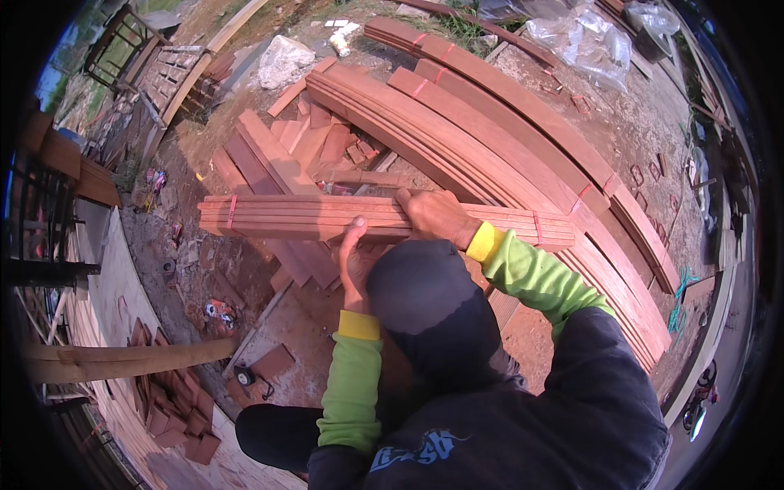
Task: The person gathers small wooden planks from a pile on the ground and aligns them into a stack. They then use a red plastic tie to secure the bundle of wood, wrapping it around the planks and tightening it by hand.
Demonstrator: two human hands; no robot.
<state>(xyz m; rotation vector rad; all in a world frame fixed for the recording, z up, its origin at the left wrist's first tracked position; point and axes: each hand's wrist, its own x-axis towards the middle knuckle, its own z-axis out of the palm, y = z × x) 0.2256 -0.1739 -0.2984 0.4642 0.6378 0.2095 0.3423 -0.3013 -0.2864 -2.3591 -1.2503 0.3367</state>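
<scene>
A strapped bundle of reddish-brown wooden boards (294,214) lies crosswise in front of me, with a thin red band (232,212) around its left part and another red band (538,228) near its right end. My left hand (357,263) supports the bundle from the near side, its thumb up against the board edges and its other fingers mostly hidden. Over the top of the bundle, right of the middle, my right hand (438,214) is closed with its knuckles up. A dark head covering hides part of the bundle's near side.
Long stacked boards (490,147) stretch from the upper middle to the lower right. Loose boards (269,159) and offcuts lie beyond the bundle. A whitish rock (285,61) sits further off. At lower left are a wooden beam (141,360) and a pile of short wood pieces (177,413).
</scene>
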